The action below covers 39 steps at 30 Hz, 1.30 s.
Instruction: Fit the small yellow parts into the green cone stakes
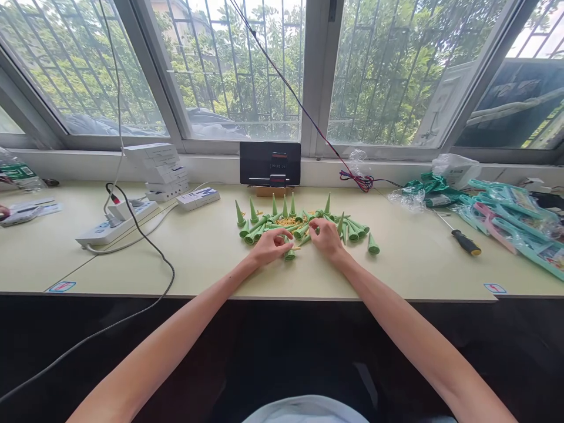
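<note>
My left hand (269, 247) is curled round a green plastic cone (289, 255), its wide end towards me. Beside that cone's end lies a small yellow peg-like piece (296, 248). My right hand (326, 237) is at the pile with its fingertips pinched together; what is between them, if anything, is hidden. Small yellow pieces (288, 221) are heaped beyond and between the hands. Several more green cones lie around the heap, while others, such as one cone (239, 214) at the left, stand point up. A single cone (373, 244) lies apart on the right.
A dark-screened device (253, 161) leans at the window sill. Left are a power strip (94, 232), stacked white boxes (161, 170) and a black cable (165, 258) hanging over the table edge. Right are a screwdriver (465, 241) and plastic-wrapped teal items (513, 217). Another person's hand (3, 212) shows far left.
</note>
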Available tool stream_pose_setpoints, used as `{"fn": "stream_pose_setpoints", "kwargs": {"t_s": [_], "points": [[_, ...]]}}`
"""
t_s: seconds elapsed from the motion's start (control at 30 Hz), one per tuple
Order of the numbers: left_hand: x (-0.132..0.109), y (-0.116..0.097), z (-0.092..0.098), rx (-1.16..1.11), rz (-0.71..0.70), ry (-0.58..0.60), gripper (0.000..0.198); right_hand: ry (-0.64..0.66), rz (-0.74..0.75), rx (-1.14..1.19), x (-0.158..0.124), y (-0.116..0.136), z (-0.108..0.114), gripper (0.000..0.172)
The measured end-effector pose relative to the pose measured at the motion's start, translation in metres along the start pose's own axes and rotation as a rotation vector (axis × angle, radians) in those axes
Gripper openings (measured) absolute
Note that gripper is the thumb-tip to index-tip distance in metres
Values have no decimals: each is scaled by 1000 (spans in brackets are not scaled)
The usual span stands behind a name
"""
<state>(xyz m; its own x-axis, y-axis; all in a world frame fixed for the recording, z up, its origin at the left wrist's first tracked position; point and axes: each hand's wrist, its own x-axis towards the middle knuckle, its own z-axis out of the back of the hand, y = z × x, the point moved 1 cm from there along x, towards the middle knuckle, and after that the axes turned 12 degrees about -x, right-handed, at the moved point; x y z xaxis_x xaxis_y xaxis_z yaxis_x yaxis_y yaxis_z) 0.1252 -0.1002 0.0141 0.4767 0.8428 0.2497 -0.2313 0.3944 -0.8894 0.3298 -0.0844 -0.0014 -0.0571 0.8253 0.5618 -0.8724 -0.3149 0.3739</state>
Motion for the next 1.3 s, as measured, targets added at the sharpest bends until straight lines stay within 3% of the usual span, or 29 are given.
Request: {"fn": "stream_pose_setpoints", "kwargs": {"t_s": [0.2,0.47,0.63,0.83,1.1,1.3], "points": [[2,7,1,32,-35,-61,29,0,6,-5,0,0,-1,19],[6,12,1,176,-138,-24,30,-31,36,18,0,0,-2,20],[6,12,1,188,-129,-19,29,-21,30,21,0,1,-1,20],[4,5,-2,78,-157,-125,31,-34,18,52,0,2,1,22],[2,3,-1,93,-215,-258,37,-89,28,83,2,5,3,23],[4,5,0,100,-206,-333,34,70,75,-54,28,19,-4,22]]}}
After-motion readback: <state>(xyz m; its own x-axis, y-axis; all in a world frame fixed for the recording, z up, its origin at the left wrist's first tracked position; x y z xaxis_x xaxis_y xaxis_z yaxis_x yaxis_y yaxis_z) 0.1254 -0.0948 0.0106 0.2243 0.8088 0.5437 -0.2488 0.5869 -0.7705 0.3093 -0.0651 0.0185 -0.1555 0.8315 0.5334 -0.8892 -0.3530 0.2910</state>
